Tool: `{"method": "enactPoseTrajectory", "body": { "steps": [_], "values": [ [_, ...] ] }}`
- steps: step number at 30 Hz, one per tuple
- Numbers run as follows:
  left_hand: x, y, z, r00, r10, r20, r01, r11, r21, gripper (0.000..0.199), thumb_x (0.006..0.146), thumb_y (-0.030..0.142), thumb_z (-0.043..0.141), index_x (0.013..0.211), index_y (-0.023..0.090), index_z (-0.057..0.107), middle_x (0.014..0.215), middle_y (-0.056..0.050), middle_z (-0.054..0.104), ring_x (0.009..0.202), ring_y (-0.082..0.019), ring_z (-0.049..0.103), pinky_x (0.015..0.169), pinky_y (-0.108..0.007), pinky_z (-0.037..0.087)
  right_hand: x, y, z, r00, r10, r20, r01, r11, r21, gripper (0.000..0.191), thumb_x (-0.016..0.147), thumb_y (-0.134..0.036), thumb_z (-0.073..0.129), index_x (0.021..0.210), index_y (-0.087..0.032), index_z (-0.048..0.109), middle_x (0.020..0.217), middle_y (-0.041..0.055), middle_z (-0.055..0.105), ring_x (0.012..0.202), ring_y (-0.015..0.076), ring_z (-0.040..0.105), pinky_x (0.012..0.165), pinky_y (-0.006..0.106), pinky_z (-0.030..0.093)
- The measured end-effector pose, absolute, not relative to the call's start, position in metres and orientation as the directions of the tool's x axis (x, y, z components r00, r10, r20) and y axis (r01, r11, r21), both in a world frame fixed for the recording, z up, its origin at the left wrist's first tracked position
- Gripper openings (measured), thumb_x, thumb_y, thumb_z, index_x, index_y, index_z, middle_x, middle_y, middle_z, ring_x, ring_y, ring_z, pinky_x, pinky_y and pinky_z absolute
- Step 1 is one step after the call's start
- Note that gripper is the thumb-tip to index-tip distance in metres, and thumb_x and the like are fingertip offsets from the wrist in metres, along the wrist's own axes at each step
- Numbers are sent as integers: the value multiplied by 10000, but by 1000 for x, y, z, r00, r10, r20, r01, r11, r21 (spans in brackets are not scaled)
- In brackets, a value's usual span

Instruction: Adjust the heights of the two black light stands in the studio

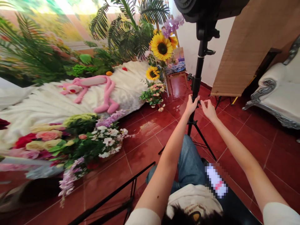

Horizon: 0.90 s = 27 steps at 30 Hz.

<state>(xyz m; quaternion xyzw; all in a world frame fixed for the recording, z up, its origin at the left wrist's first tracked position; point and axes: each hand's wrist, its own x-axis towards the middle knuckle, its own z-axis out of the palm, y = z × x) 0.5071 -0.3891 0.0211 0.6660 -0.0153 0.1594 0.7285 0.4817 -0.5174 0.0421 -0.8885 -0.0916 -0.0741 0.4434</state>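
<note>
A black light stand (199, 67) rises upright in front of me, with a bulky black device (208, 9) on its top, cut off by the upper edge. My left hand (192, 105) is wrapped around the pole just above where the legs spread. Right beside it, the fingers of my right hand (209, 109) are pinched together at a small black knob (199, 102) on the pole's side. One splayed leg (205, 142) reaches the floor beyond my knee.
Left lies a white fur cover (131, 73) bearing a pink plush toy (108, 93), with artificial flowers (109, 140) along its front. Sunflowers (162, 47) stand behind the pole. A white armchair (281, 87) is at right. Black metal legs (112, 197) cross the lower left of the red tiles (145, 134).
</note>
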Motion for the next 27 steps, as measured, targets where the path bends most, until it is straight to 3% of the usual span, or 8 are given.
{"method": "enactPoseTrajectory", "body": {
  "steps": [2, 5, 9, 16, 22, 27],
  "values": [
    [506, -389, 22, 940, 231, 249, -269, 58, 961, 202, 908, 316, 613, 924, 218, 437, 816, 44, 534, 736, -61, 554, 735, -177, 462, 477, -527, 50, 920, 193, 343, 360, -761, -539, 464, 902, -621, 490, 1072, -198, 572, 992, 94, 732, 873, 239, 680, 707, 308, 472],
    [506, -390, 24, 944, 223, 244, -266, 73, 961, 197, 916, 310, 605, 929, 212, 436, 803, 42, 524, 738, -63, 554, 740, -190, 477, 472, -533, 67, 860, 358, 364, 456, -859, -232, 437, 941, -557, 465, 1091, -174, 612, 1080, 136, 708, 987, 274, 656, 713, 310, 457],
    [506, -389, 26, 956, 198, 216, -237, 87, 968, 238, 905, 368, 623, 948, 207, 453, 776, 40, 515, 690, -67, 536, 678, -203, 486, 470, -527, 85, 837, 472, 276, 494, -869, -11, 374, 985, -420, 418, 1060, -133, 645, 1071, 180, 700, 1036, 294, 633, 729, 318, 443],
    [510, -385, 25, 955, 195, 222, -239, 67, 969, 161, 902, 277, 611, 847, 199, 482, 768, 42, 535, 710, -67, 530, 724, -192, 457, 478, -515, 101, 851, 508, 134, 498, -861, 103, 386, 972, -366, 463, 1055, -69, 694, 995, 227, 732, 948, 318, 697, 771, 356, 453],
    [509, -386, 26, 946, 227, 230, -248, 54, 967, 155, 880, 250, 637, 841, 190, 499, 778, 39, 553, 759, -80, 548, 778, -200, 456, 476, -495, 113, 855, 509, 101, 488, -854, 179, 308, 942, -275, 517, 1012, -75, 742, 943, 237, 743, 964, 332, 715, 774, 362, 480],
    [508, -386, 29, 952, 226, 206, -233, 98, 967, 144, 869, 236, 638, 841, 193, 504, 758, 31, 569, 762, -101, 559, 771, -227, 482, 476, -477, 111, 874, 468, 131, 451, -881, 142, 301, 924, -92, 465, 1084, -34, 713, 1004, 276, 729, 966, 343, 718, 749, 372, 483]
  ]
}}
